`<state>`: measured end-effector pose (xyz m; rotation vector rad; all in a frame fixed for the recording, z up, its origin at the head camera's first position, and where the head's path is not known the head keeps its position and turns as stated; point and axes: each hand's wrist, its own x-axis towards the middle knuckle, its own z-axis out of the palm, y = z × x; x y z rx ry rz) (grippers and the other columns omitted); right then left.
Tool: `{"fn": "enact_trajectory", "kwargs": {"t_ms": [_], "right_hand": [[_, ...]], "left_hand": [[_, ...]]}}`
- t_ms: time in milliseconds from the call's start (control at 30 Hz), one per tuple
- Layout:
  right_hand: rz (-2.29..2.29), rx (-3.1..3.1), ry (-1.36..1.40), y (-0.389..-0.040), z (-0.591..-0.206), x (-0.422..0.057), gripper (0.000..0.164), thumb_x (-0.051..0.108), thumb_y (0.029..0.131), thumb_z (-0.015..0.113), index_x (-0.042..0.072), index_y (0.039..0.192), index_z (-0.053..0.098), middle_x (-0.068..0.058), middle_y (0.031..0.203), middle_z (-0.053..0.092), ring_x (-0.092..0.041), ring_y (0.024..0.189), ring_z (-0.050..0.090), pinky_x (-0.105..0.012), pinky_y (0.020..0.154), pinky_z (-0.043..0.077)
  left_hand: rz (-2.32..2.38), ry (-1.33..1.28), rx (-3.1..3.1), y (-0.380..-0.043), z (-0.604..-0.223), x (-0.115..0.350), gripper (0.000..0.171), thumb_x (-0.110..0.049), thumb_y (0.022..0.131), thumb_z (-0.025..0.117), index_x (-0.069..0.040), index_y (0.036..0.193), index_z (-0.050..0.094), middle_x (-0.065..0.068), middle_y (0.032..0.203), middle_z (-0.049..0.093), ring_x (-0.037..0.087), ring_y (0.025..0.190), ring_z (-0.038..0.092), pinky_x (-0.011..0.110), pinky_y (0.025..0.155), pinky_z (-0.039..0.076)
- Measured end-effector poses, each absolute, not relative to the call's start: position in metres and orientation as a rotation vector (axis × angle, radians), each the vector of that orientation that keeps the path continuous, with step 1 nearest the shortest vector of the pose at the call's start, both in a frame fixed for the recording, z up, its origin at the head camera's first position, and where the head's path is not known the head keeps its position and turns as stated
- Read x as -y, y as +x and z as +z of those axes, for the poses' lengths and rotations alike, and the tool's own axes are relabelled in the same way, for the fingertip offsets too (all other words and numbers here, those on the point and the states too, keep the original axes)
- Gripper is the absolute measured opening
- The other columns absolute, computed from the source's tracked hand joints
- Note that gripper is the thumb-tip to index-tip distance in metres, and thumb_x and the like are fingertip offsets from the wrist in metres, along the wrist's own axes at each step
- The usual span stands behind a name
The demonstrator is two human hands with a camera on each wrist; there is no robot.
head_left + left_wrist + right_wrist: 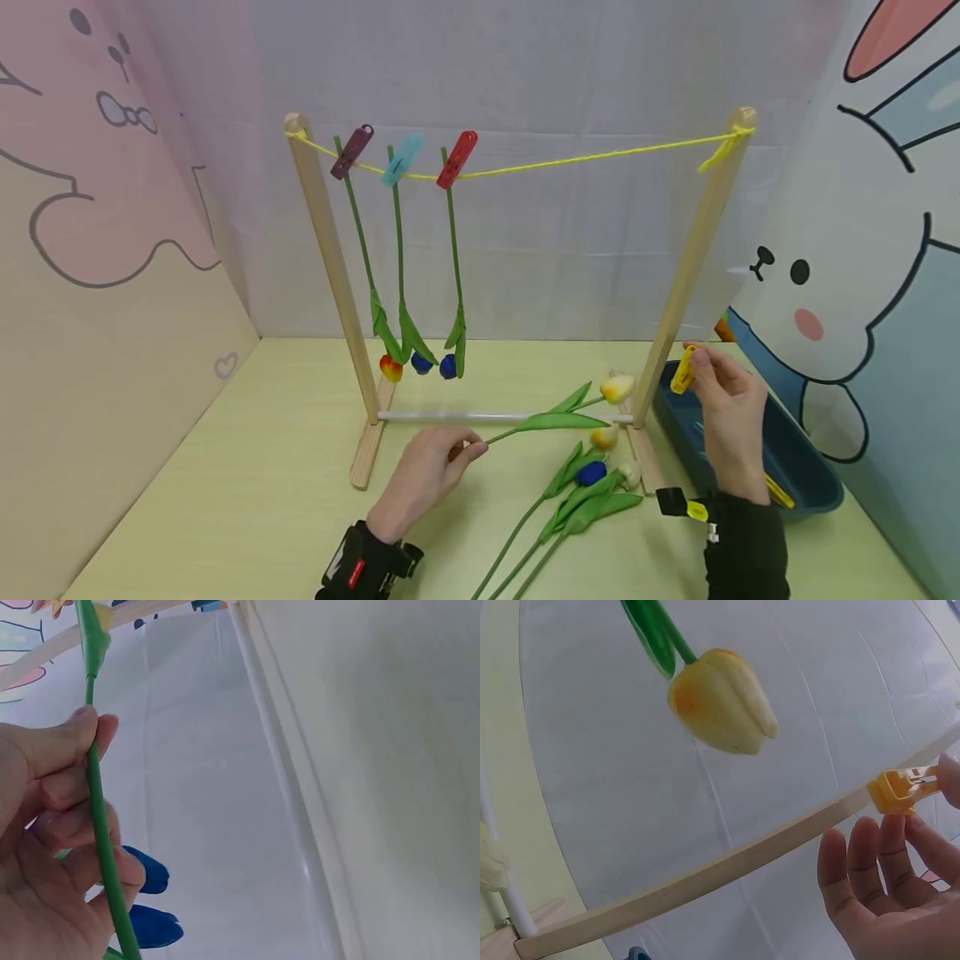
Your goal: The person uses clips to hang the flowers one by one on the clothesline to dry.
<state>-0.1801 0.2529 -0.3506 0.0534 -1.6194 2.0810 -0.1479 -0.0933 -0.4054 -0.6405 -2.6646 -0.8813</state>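
Two hands (429, 475) (731, 412) well apart, tulip (566, 422) between

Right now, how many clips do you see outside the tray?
4: the purple clip, light-blue clip and red clip on the yellow string; the yellow clip in the right hand.

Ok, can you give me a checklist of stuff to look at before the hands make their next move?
1. Flower held: ok, the left hand pinches the yellow tulip by its stem.
2. Peg ready: ok, the right hand holds a yellow clothespin.
3. Space on the yellow string: ok, it's bare between the red clothespin and the right post.
4. Held flower up at the string: not ok, it's below.
5. Yellow clothespin squeezed open: cannot tell.
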Motion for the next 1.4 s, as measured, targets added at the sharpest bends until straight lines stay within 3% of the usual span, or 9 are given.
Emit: {"fn": "enact_trajectory", "kwargs": {"t_ms": [167, 367, 467, 633, 733, 933, 1033, 1200, 1400], "right_hand": [[2.106, 1.592, 0.025, -0.179, -0.349, -0.255, 0.026, 0.016, 0.100, 0.061, -0.004, 0.114, 0.069, 0.002, 0.092, 0.066, -0.011, 0.081, 0.056, -0.018, 0.072, 0.050], [2.132, 1.574, 0.080, -0.178, -0.348, -0.254, 0.023, 0.013, 0.100, 0.059, -0.004, 0.114, 0.069, 0.002, 0.091, 0.068, -0.013, 0.079, 0.056, -0.019, 0.071, 0.048], [2.130, 1.578, 0.082, -0.179, -0.349, -0.254, 0.022, 0.012, 0.101, 0.059, -0.003, 0.113, 0.069, 0.003, 0.092, 0.069, -0.013, 0.079, 0.055, -0.020, 0.070, 0.047], [2.121, 1.609, 0.061, -0.178, -0.349, -0.255, 0.024, 0.015, 0.101, 0.059, -0.001, 0.116, 0.069, 0.005, 0.096, 0.070, -0.013, 0.083, 0.054, -0.019, 0.074, 0.047], [2.119, 1.609, 0.067, -0.179, -0.350, -0.256, 0.025, 0.015, 0.101, 0.059, -0.002, 0.117, 0.068, 0.004, 0.097, 0.070, -0.013, 0.083, 0.054, -0.018, 0.074, 0.048], [2.122, 1.586, 0.106, -0.180, -0.351, -0.255, 0.024, 0.012, 0.101, 0.059, -0.004, 0.115, 0.068, 0.002, 0.097, 0.071, -0.012, 0.081, 0.057, -0.017, 0.073, 0.051], [2.130, 1.576, 0.125, -0.180, -0.351, -0.255, 0.021, 0.010, 0.101, 0.058, -0.001, 0.113, 0.069, 0.002, 0.099, 0.071, -0.012, 0.082, 0.058, -0.017, 0.073, 0.052], [2.118, 1.594, 0.106, -0.180, -0.352, -0.256, 0.022, 0.011, 0.100, 0.059, -0.002, 0.115, 0.069, 0.003, 0.099, 0.071, -0.012, 0.082, 0.058, -0.017, 0.073, 0.051], [2.104, 1.609, 0.082, -0.180, -0.351, -0.255, 0.021, 0.011, 0.100, 0.059, -0.001, 0.114, 0.070, 0.004, 0.100, 0.071, -0.012, 0.085, 0.058, -0.016, 0.076, 0.052]], "left_hand": [[-0.670, -0.641, 2.421, -0.147, -0.404, 0.091, 0.007, -0.022, 0.088, 0.078, -0.017, 0.083, 0.077, -0.013, 0.054, 0.051, -0.005, 0.051, 0.031, 0.016, 0.056, 0.030], [-0.456, -0.576, 2.190, -0.147, -0.405, 0.091, 0.007, -0.025, 0.081, 0.084, -0.021, 0.086, 0.081, -0.010, 0.068, 0.074, 0.002, 0.056, 0.063, 0.026, 0.064, 0.046], [-0.426, -0.542, 2.133, -0.149, -0.406, 0.093, 0.009, -0.026, 0.081, 0.083, -0.020, 0.087, 0.082, -0.009, 0.068, 0.075, 0.005, 0.055, 0.066, 0.021, 0.057, 0.044], [-0.461, -0.508, 2.064, -0.150, -0.405, 0.095, 0.035, -0.038, 0.099, 0.060, -0.013, 0.085, 0.081, -0.005, 0.063, 0.073, 0.004, 0.044, 0.057, 0.009, 0.045, 0.024], [-0.522, -0.510, 2.013, -0.150, -0.403, 0.095, 0.048, -0.040, 0.103, 0.049, -0.009, 0.086, 0.080, -0.001, 0.065, 0.074, 0.006, 0.044, 0.060, 0.007, 0.044, 0.027], [-0.762, -0.561, 1.921, -0.150, -0.402, 0.095, 0.007, -0.004, 0.084, 0.078, 0.000, 0.090, 0.079, 0.006, 0.066, 0.074, 0.009, 0.048, 0.064, 0.011, 0.050, 0.046], [-0.890, -0.554, 1.897, -0.151, -0.402, 0.095, 0.021, 0.011, 0.072, 0.082, 0.003, 0.091, 0.078, 0.010, 0.072, 0.076, 0.011, 0.052, 0.067, 0.011, 0.050, 0.049], [-1.050, -0.554, 1.874, -0.151, -0.400, 0.097, 0.022, 0.014, 0.071, 0.081, 0.005, 0.092, 0.077, 0.014, 0.075, 0.077, 0.015, 0.054, 0.069, 0.010, 0.049, 0.048], [-1.244, -0.579, 1.825, -0.149, -0.396, 0.097, 0.016, 0.013, 0.079, 0.075, 0.008, 0.094, 0.076, 0.019, 0.082, 0.077, 0.021, 0.066, 0.075, 0.017, 0.061, 0.057]]}}
